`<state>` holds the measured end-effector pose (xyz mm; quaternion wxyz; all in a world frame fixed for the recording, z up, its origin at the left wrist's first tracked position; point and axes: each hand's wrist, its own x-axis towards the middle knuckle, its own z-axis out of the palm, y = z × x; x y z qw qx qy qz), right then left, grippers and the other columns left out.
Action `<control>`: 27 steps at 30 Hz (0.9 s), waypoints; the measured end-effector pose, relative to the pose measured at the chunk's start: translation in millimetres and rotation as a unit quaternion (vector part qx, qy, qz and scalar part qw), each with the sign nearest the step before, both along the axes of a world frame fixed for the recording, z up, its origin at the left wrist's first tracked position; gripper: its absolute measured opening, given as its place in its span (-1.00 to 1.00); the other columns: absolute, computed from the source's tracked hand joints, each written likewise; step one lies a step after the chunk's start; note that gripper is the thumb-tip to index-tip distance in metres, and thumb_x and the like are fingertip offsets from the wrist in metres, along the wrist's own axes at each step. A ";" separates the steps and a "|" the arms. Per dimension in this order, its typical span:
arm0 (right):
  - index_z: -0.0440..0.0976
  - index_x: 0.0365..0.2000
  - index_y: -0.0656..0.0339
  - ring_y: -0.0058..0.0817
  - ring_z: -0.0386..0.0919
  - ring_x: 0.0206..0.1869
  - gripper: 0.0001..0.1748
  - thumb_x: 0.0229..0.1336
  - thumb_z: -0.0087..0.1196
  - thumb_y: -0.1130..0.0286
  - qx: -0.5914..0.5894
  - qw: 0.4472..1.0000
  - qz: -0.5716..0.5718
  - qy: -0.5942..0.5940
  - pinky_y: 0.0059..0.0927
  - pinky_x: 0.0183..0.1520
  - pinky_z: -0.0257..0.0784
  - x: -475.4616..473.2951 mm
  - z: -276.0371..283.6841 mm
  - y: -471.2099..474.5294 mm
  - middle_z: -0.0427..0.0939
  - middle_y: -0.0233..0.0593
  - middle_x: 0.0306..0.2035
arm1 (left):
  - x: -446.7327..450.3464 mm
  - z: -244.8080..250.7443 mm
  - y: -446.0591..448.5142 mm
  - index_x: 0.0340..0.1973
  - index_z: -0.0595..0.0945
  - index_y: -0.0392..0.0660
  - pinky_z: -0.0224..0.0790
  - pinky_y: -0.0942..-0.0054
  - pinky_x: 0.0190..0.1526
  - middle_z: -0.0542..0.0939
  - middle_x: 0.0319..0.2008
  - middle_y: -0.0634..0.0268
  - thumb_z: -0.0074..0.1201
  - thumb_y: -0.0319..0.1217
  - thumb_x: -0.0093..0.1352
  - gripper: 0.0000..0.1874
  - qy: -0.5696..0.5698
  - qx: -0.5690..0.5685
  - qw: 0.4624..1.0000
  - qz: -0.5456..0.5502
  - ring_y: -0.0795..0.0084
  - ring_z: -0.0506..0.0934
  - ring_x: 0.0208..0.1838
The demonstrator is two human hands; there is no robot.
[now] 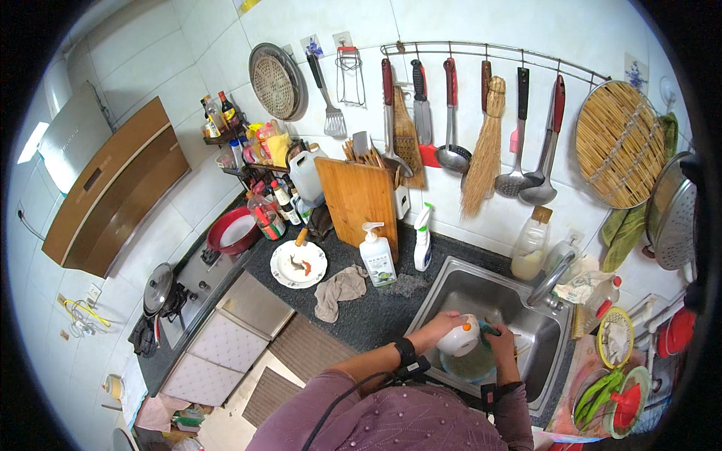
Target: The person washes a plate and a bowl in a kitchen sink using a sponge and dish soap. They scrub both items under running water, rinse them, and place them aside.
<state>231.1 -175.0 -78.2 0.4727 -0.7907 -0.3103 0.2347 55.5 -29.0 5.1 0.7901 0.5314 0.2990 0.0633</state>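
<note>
Over a stainless steel sink (550,361), my left hand (445,326) grips a white bowl (458,340) with an orange motif on its outside. The bowl is tipped on its side, its mouth towards my right hand (501,341). Between my right fingers is a green scouring pad (486,331), held at the bowl's rim; how far it reaches inside is hidden. Below both hands, a blue-rimmed basin (472,367) of cloudy water sits in the sink. Thin sticks, perhaps chopsticks (522,350), show beside my right wrist.
A faucet (551,282) leans over the sink's far right corner. Left of the sink are a pump bottle (378,255), a spray bottle (422,239), a crumpled cloth (340,292) and a patterned plate (298,265). Green peppers (599,394) lie at the right. Utensils hang on a wall rail (507,52).
</note>
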 end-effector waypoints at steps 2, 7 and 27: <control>0.60 -0.29 0.25 -0.34 0.57 -0.23 -0.72 -0.11 0.31 0.44 0.004 0.998 0.007 -0.065 -0.36 -0.15 0.44 1.8 1.6 -4.5 0.61 -0.18 -0.29 | 3.2 -1.3 -2.5 -0.16 0.60 -0.19 0.42 0.48 -0.40 0.62 -0.39 0.30 0.05 -0.17 0.45 -0.69 -0.006 0.003 1.000 -0.015 0.48 0.58 -0.43; 0.63 -0.31 0.24 -0.09 0.59 -0.24 -0.73 -0.06 0.31 0.33 0.016 0.985 -0.053 -0.161 -0.23 -0.16 0.46 -1.2 17.0 -9.6 0.64 -0.06 -0.29 | 6.9 -3.7 -5.7 -0.19 0.61 -0.19 0.38 0.51 -0.43 0.62 -0.40 0.35 0.05 -0.18 0.45 -0.69 0.027 0.026 0.999 -0.035 0.54 0.56 -0.43; 0.54 -0.08 0.18 -0.11 0.60 -0.22 -0.68 0.32 -0.01 0.20 -0.138 0.936 0.033 -0.323 -0.15 -0.21 0.51 -35.5 58.5 32.8 0.60 -0.07 -0.18 | 4.6 -35.7 2.2 -0.17 0.58 -0.20 0.42 0.43 -0.44 0.63 -0.39 0.29 0.03 -0.22 0.45 -0.73 0.027 0.017 0.999 0.010 0.45 0.58 -0.45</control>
